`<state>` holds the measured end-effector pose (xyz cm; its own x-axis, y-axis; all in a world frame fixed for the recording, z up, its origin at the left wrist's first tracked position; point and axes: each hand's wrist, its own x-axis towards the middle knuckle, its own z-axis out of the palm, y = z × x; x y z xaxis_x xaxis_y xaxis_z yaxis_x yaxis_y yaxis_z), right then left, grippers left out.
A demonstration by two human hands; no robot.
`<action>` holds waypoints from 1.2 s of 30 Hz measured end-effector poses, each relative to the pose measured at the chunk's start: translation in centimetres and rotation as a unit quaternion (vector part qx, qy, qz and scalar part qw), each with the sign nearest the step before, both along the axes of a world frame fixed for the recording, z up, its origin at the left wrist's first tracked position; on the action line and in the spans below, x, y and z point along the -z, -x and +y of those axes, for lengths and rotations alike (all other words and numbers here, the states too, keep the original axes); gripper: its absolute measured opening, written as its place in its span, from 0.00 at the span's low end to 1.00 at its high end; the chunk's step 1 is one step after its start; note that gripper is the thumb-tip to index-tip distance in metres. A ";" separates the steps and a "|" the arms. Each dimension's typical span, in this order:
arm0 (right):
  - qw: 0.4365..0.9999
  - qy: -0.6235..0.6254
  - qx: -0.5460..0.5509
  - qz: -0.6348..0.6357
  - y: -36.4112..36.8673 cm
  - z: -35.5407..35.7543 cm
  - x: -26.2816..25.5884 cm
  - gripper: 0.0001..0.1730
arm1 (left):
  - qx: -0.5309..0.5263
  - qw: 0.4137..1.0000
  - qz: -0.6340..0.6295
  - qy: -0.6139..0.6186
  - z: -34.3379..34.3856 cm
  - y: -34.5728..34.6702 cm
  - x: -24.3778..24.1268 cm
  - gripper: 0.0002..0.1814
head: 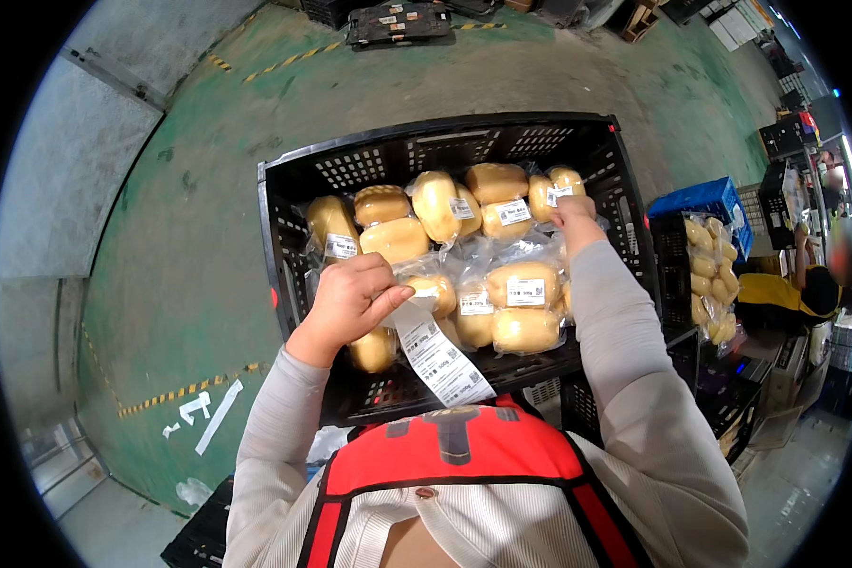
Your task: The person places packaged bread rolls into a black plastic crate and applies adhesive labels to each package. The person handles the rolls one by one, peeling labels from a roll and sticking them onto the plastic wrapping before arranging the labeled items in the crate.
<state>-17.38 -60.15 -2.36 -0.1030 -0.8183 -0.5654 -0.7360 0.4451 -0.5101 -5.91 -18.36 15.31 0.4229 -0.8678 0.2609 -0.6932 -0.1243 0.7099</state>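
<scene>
In front of me, a black plastic crate (pixel 440 142) holds two rows of clear plastic bags of peeled potatoes (pixel 394 240). White printed labels (pixel 515 211) lie on several of the bags. My left hand (pixel 355 302) pinches a strip of white labels (pixel 444 355) over the near left part of the crate. The strip's lower end hangs across the near rim towards my red apron (pixel 504 451). At the far right corner, the bent fingers of my right hand (pixel 575 213) meet the edge of a single label (pixel 559 193) against a potato bag. Its fingertips are partly hidden.
Right of the crate, another black crate with bagged potatoes (pixel 713 266) stands by a blue crate (pixel 735 213). A person in yellow and black (pixel 788 291) is farther right. Paper strips (pixel 220 417) lie on the green floor at left. Black crates (pixel 397 25) sit beyond.
</scene>
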 end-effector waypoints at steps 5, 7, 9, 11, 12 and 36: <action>0.966 0.096 -0.197 0.136 0.6 1.1 -3.5 0.16 | -0.019 1.000 0.006 -0.008 1.3 -0.3 -0.2 0.13; 0.888 0.226 -0.323 0.235 1.3 1.8 -5.2 0.18 | -0.037 0.999 0.006 -0.005 2.0 -0.4 -0.4 0.13; 0.877 0.201 -0.357 0.252 1.1 3.2 -9.3 0.19 | -0.064 0.998 0.002 0.000 3.1 -0.4 -0.4 0.12; 0.838 0.264 -0.389 0.278 2.1 0.6 -7.0 0.13 | -0.082 0.997 -0.005 0.005 3.7 -0.9 -0.2 0.10; 0.815 0.291 -0.443 0.235 0.5 3.2 -8.5 0.14 | -0.108 0.994 0.003 0.010 4.2 -0.9 -0.5 0.10; 0.729 0.159 -0.517 -0.419 0.7 29.0 -18.5 0.20 | -0.155 0.979 0.134 -0.013 4.3 2.3 0.8 0.04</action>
<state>-18.11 -31.12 16.18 0.9345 -0.3176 0.1605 0.0355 -0.3657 -0.9301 -8.23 -14.02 14.48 0.7178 -0.6912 0.0842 -0.4084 -0.3200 0.8549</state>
